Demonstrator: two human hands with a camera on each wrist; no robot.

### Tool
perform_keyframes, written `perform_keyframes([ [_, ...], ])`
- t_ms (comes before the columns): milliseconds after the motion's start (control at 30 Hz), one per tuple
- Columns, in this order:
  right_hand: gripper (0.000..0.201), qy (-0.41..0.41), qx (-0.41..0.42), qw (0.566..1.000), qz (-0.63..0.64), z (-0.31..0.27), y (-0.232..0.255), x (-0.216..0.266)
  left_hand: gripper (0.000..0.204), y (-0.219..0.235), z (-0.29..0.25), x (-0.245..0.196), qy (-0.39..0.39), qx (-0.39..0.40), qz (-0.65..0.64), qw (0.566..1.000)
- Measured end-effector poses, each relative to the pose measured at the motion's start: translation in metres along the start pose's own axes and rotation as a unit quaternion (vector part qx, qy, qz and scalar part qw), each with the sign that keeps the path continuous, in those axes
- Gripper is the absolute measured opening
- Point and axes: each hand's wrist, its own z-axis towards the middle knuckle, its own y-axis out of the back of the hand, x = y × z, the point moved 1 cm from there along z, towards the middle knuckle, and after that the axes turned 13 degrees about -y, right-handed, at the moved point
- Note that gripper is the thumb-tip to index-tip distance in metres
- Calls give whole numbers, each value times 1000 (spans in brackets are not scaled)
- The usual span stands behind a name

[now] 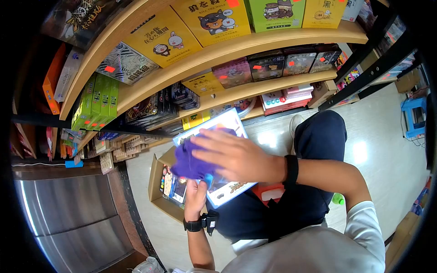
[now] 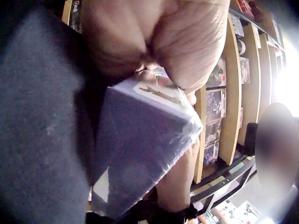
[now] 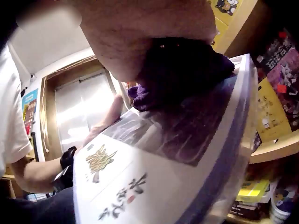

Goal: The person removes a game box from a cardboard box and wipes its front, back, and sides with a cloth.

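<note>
A white game box with pale blue edges and clear plastic wrap is held tilted above the person's lap. The left hand grips it by its near left edge, thumb on top; the left wrist view shows that hand over one corner of the wrapped box. On the face of the box lies a purple cloth. With fingers stretched out, the right hand presses this cloth against the box. In the right wrist view the purple cloth sits bunched under the palm, over the printed face.
An open cardboard carton holding colourful boxes stands on the floor to the left. Wooden shelves full of boxed games curve across the front. A blue stool stands at far right, and a metal panel at far left.
</note>
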Motion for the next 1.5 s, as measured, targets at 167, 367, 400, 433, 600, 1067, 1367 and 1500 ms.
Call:
perform_keyframes([
  [167, 53, -77, -75, 994, -17, 13, 12, -14, 77, -5, 6, -3, 14, -5, -62, 998],
  [367, 57, 3, 34, 999, -5, 1, 4, -8, 80, -3, 2, 0, 9, -31, -54, 998],
  [400, 58, 20, 54, 998, 5, -3, -1, -5, 81, 0, 0, 4, 5, -38, -60, 997],
  [433, 58, 38, 65, 997, 14, -8, -4, -2, 83, 6, -3, 7, 23, -39, -41, 998],
  [600, 61, 95, 115, 989, 9, -18, -6, 3, 84, 8, -6, 16, 28, -81, -60, 995],
  [1067, 45, -103, 6, 995, 9, -6, 26, -36, 57, -3, -1, 3, -6, -84, -126, 988],
  [1367, 49, 34, 110, 993, -38, -23, 8, -4, 58, -4, -2, 3, -1, -105, -122, 987],
  [1500, 48, 12, 83, 994, -77, -18, 12, -10, 58, 0, -3, 10, 10, -114, -72, 991],
])
